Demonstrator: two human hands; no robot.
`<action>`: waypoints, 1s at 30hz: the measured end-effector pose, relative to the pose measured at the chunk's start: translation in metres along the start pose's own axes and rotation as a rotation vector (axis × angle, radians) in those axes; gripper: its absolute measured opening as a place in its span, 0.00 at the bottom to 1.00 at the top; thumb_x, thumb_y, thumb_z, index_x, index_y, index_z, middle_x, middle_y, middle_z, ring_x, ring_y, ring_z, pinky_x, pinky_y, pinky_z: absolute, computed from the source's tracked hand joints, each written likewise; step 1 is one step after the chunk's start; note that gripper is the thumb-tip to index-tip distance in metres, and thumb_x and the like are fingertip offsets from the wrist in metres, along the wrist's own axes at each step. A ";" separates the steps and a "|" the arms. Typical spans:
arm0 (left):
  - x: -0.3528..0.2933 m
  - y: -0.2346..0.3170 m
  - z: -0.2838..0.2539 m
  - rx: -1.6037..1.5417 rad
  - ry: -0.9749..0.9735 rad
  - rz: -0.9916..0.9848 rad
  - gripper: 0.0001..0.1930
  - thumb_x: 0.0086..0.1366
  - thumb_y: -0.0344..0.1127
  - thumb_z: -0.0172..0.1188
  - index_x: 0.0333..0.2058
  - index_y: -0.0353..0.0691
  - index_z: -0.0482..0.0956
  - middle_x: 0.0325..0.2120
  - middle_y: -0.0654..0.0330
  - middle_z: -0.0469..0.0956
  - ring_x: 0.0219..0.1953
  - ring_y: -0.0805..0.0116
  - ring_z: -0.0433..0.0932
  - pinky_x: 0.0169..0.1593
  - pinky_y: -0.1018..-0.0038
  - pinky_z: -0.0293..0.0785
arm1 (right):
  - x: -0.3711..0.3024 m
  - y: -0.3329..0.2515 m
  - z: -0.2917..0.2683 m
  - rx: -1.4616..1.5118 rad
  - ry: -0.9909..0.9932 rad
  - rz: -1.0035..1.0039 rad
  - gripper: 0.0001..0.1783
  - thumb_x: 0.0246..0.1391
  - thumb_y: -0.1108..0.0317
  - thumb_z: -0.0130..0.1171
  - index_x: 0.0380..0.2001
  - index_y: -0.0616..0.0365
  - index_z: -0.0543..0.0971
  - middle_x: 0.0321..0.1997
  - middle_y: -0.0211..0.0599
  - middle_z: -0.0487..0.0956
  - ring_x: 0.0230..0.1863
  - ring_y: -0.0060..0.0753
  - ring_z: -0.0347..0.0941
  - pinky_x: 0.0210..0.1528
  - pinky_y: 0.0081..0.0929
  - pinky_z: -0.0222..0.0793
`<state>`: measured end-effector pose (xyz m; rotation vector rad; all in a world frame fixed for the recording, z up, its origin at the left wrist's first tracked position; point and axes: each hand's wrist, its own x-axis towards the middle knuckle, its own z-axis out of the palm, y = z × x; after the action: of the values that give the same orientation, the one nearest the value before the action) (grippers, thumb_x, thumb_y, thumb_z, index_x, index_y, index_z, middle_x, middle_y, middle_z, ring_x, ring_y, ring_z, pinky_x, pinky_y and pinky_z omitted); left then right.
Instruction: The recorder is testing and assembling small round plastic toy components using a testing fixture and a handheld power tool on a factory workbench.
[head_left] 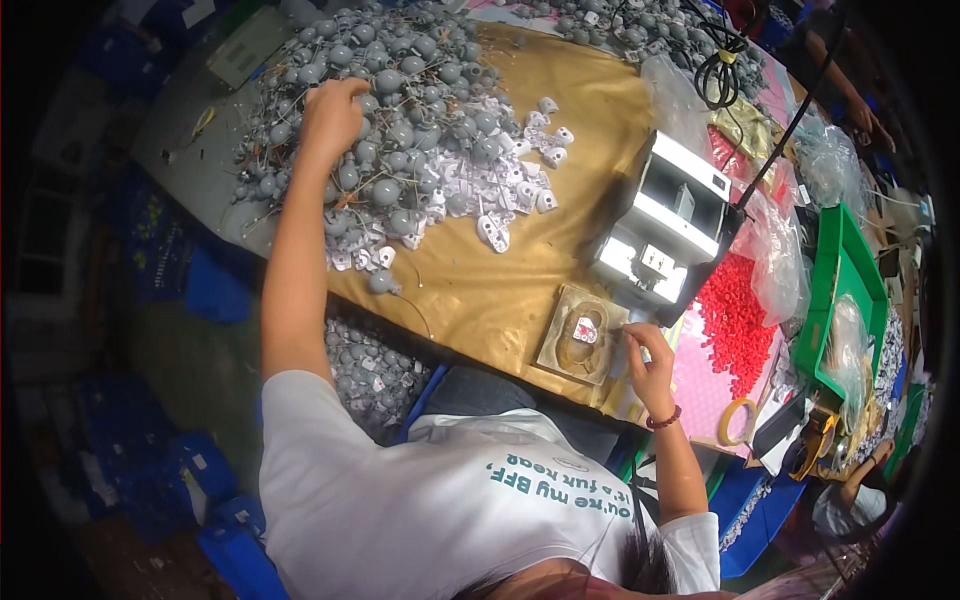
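Note:
Far left, my left hand (pixel 335 117) reaches onto a large heap of grey ball-shaped parts with thin wires (pixel 395 135). Its fingers are curled down among them; what they grip, if anything, is hidden. On the near side of the table, my right hand (pixel 651 362) is beside a square block (pixel 551 353) with an oval recess. A small white piece with red marks (pixel 586 329) sits in that recess. The thumb and forefinger of this hand are drawn together at the block's right edge; anything between them is too small to make out.
White flat parts (pixel 494 231) spill from the heap's near side. A white machine with a lit front (pixel 668 215) stands beyond the block. To the right are red small parts (pixel 738 315), a tape roll (pixel 737 421) and a green tray (pixel 829 300). Other people work at the right.

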<state>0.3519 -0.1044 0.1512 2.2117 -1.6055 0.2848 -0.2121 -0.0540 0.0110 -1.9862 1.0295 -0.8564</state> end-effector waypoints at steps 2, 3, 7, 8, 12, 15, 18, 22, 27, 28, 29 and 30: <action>0.001 0.006 0.003 0.206 -0.131 0.090 0.18 0.60 0.30 0.63 0.50 0.48 0.83 0.50 0.55 0.78 0.58 0.52 0.70 0.61 0.58 0.68 | 0.002 -0.003 0.002 0.000 0.001 -0.005 0.08 0.58 0.82 0.58 0.40 0.65 0.81 0.38 0.42 0.81 0.35 0.34 0.77 0.38 0.26 0.73; -0.003 0.014 0.010 0.191 -0.262 -0.044 0.21 0.57 0.33 0.65 0.51 0.55 0.82 0.55 0.58 0.73 0.62 0.52 0.62 0.63 0.53 0.62 | 0.003 -0.005 0.004 0.005 -0.003 -0.010 0.08 0.57 0.82 0.58 0.39 0.65 0.81 0.38 0.42 0.81 0.35 0.34 0.78 0.39 0.26 0.74; 0.003 0.013 0.023 0.405 -0.233 0.105 0.21 0.56 0.35 0.68 0.50 0.56 0.82 0.55 0.63 0.72 0.62 0.55 0.63 0.59 0.49 0.64 | 0.007 -0.013 0.003 0.026 -0.027 -0.055 0.08 0.57 0.82 0.58 0.39 0.65 0.81 0.38 0.43 0.81 0.35 0.36 0.78 0.39 0.28 0.74; 0.004 0.011 0.025 0.384 -0.232 0.095 0.20 0.56 0.34 0.68 0.49 0.55 0.83 0.55 0.63 0.73 0.62 0.55 0.63 0.60 0.50 0.64 | 0.005 -0.013 0.001 0.024 -0.020 -0.054 0.08 0.57 0.82 0.58 0.40 0.65 0.81 0.38 0.43 0.81 0.35 0.36 0.78 0.39 0.28 0.74; 0.003 0.016 0.021 0.194 -0.205 0.111 0.17 0.57 0.32 0.65 0.46 0.52 0.83 0.54 0.62 0.75 0.60 0.54 0.66 0.61 0.54 0.65 | -0.007 -0.006 -0.012 0.007 0.009 0.002 0.07 0.58 0.81 0.58 0.40 0.65 0.81 0.36 0.42 0.81 0.34 0.34 0.78 0.39 0.27 0.73; 0.012 0.036 0.020 0.070 -0.124 0.132 0.15 0.57 0.31 0.62 0.44 0.51 0.84 0.53 0.61 0.76 0.60 0.53 0.67 0.62 0.57 0.65 | -0.014 0.001 -0.015 0.006 0.027 0.046 0.07 0.58 0.81 0.59 0.40 0.65 0.81 0.35 0.41 0.81 0.34 0.32 0.77 0.39 0.26 0.73; 0.013 0.058 0.038 0.211 -0.021 0.261 0.11 0.59 0.32 0.59 0.39 0.51 0.87 0.49 0.62 0.77 0.58 0.55 0.67 0.58 0.53 0.67 | -0.010 -0.005 -0.010 0.030 0.037 0.036 0.07 0.58 0.81 0.59 0.40 0.65 0.81 0.35 0.41 0.81 0.34 0.32 0.77 0.39 0.26 0.73; 0.016 0.059 0.061 0.424 -0.106 0.380 0.07 0.57 0.34 0.62 0.33 0.51 0.88 0.41 0.63 0.78 0.56 0.57 0.68 0.55 0.56 0.68 | -0.005 -0.017 -0.009 0.033 0.019 -0.039 0.07 0.58 0.81 0.59 0.40 0.65 0.82 0.36 0.42 0.82 0.34 0.34 0.78 0.39 0.26 0.73; 0.022 0.080 0.025 0.196 -0.008 0.535 0.04 0.57 0.33 0.65 0.32 0.46 0.84 0.33 0.61 0.80 0.45 0.56 0.77 0.45 0.62 0.76 | -0.014 -0.001 -0.019 0.025 0.045 0.049 0.07 0.59 0.80 0.58 0.40 0.65 0.82 0.36 0.41 0.82 0.34 0.32 0.78 0.38 0.24 0.74; 0.023 0.091 0.010 0.165 -0.041 0.526 0.04 0.57 0.33 0.65 0.33 0.45 0.83 0.33 0.60 0.80 0.44 0.56 0.77 0.45 0.62 0.76 | -0.012 -0.001 -0.018 0.033 0.048 0.053 0.07 0.59 0.80 0.58 0.40 0.65 0.82 0.36 0.40 0.82 0.34 0.31 0.78 0.38 0.24 0.73; 0.021 0.109 -0.009 0.102 -0.039 0.525 0.05 0.61 0.33 0.62 0.36 0.43 0.81 0.34 0.57 0.81 0.40 0.53 0.79 0.43 0.60 0.76 | -0.011 -0.001 -0.018 0.036 0.056 0.062 0.07 0.59 0.80 0.58 0.40 0.65 0.82 0.36 0.40 0.82 0.34 0.30 0.78 0.38 0.24 0.73; 0.018 0.114 -0.018 0.041 -0.020 0.468 0.05 0.62 0.33 0.61 0.37 0.43 0.81 0.35 0.58 0.81 0.41 0.52 0.79 0.43 0.60 0.76 | -0.009 -0.001 -0.017 0.047 0.055 0.062 0.07 0.60 0.79 0.59 0.40 0.65 0.82 0.36 0.39 0.82 0.33 0.29 0.78 0.38 0.24 0.73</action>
<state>0.2515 -0.1429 0.1961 1.8430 -2.1326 0.4267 -0.2290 -0.0509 0.0187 -1.8909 1.0865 -0.8980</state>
